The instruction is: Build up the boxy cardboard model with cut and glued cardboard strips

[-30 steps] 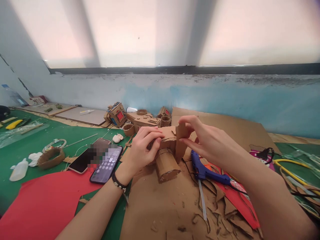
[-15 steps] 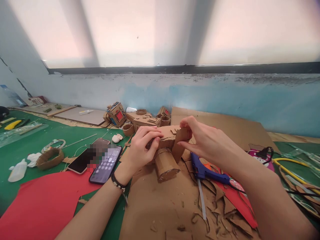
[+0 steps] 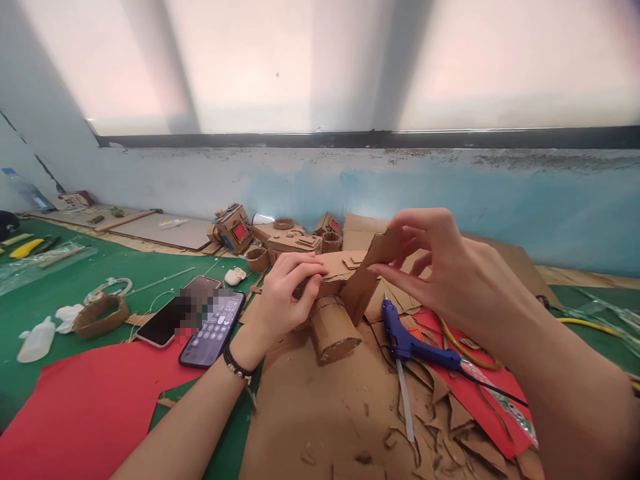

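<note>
A brown cardboard model (image 3: 336, 332) with a short round tube at its front, shaped like a camera, lies on a cardboard sheet in the middle. My left hand (image 3: 293, 290) is closed over its left side, fingers on top and thumb at the front. Between thumb and fingertips my right hand (image 3: 417, 250) pinches the upper end of a cardboard strip (image 3: 367, 272). This strip leans outward at the model's right side, its lower end beside the tube. Whether that lower end is attached, I cannot tell.
A blue glue gun (image 3: 407, 340) lies right of the model, near cardboard scraps (image 3: 450, 413). Two phones (image 3: 213, 333) and red paper (image 3: 90, 407) are on the left. Several cardboard models (image 3: 293, 245) stand behind. A white bottle (image 3: 36, 340) sits far left.
My right hand has moved up and to the right, tilting the strip's upper end outward from the model. My left hand and the model have stayed in place.
</note>
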### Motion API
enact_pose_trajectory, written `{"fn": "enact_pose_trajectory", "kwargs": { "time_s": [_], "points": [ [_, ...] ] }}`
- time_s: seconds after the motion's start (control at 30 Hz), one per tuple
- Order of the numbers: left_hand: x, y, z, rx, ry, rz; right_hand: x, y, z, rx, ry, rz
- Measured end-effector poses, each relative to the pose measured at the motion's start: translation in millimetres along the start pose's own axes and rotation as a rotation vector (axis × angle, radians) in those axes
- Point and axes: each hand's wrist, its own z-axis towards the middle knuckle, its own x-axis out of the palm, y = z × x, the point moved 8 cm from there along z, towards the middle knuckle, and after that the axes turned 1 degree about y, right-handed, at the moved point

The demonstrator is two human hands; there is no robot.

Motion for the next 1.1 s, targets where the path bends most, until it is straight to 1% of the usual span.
{"fn": "enact_pose_trajectory", "kwargs": {
  "time_s": [0.17, 0.33, 0.4, 0.47, 0.53, 0.63, 0.7, 0.8, 0.9, 1.1],
  "points": [
    [0.5, 1.1, -1.0, -0.002, 0.0, -0.002, -1.0, 8.1, -0.8, -0.025, -0.034, 0.075],
    [0.6, 1.3, -1.0, -0.015, 0.009, -0.004, -13.4, 9.6, -2.6, 0.023, -0.094, 0.232],
    [0.2, 0.6, -0.6, -0.017, 0.006, -0.003, -18.7, 11.8, -2.1, 0.034, -0.089, 0.248],
    [-0.2, -0.2, 0.0, -0.017, 0.002, -0.002, -19.5, 13.6, -0.6, 0.039, -0.039, 0.237],
    [-0.3, -0.5, 0.3, -0.018, 0.0, 0.0, -14.2, 12.6, 0.8, 0.052, 0.047, 0.211],
    [-0.1, 0.7, -0.3, -0.018, 0.0, -0.001, -0.8, 6.9, 1.0, 0.043, 0.151, 0.16],
    [0.2, 1.9, -1.3, -0.011, 0.003, -0.006, 9.7, 0.4, 0.4, 0.032, 0.193, 0.138],
    [1.4, 3.6, -2.8, -0.005, 0.012, -0.015, 25.2, -12.8, -1.1, 0.068, 0.248, 0.096],
    [1.4, 4.2, -3.0, -0.014, -0.003, -0.016, 33.9, -20.2, -1.5, 0.102, 0.272, 0.04],
    [1.9, 2.2, -0.8, -0.017, -0.036, -0.017, 39.2, -15.1, 0.0, 0.099, 0.273, 0.077]
  ]
}}
